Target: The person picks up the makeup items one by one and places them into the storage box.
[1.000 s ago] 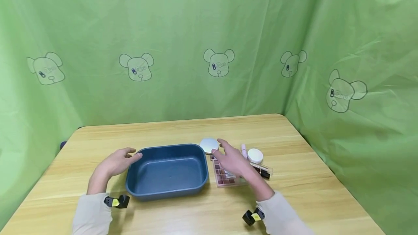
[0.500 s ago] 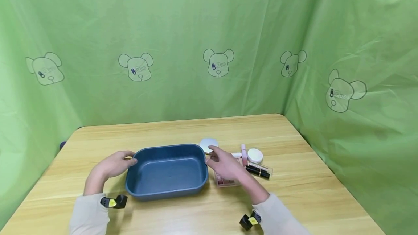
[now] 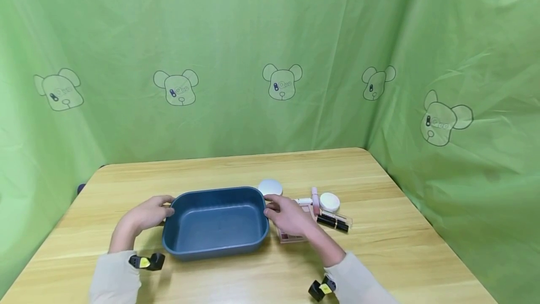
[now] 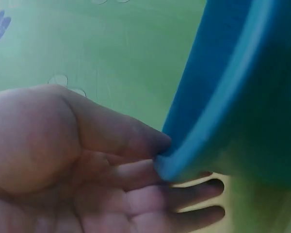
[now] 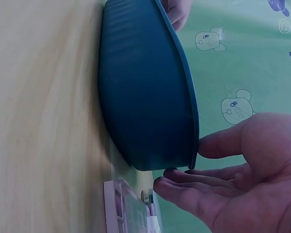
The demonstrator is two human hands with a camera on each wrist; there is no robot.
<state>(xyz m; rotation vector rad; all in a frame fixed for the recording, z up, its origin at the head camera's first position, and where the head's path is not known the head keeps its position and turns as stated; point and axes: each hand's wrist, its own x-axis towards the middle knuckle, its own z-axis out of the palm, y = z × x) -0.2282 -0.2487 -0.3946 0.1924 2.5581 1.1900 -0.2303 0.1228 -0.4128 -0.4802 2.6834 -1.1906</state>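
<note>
With left hand [image 3: 145, 213] and right hand [image 3: 288, 216], pinching the rim of the blue tub [image 3: 217, 229] at its two short ends. Sitting on the wooden table [image 3: 228, 280] between both hands, just beside a pink palette [image 3: 292, 238] partly hidden by the right hand. Farther right, close together, a pink tube [image 3: 315, 201], a white round case [image 3: 329, 201] and a black tube [image 3: 333, 223]; behind the table, a green cloth [image 3: 228, 27] with animal faces.

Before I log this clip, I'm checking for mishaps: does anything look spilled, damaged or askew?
Nothing stands out. The blue tray sits upright, the left hand and right hand at its ends. The eyeshadow palette beside it is partly hidden by the right hand, so I can't check all of it.
</note>
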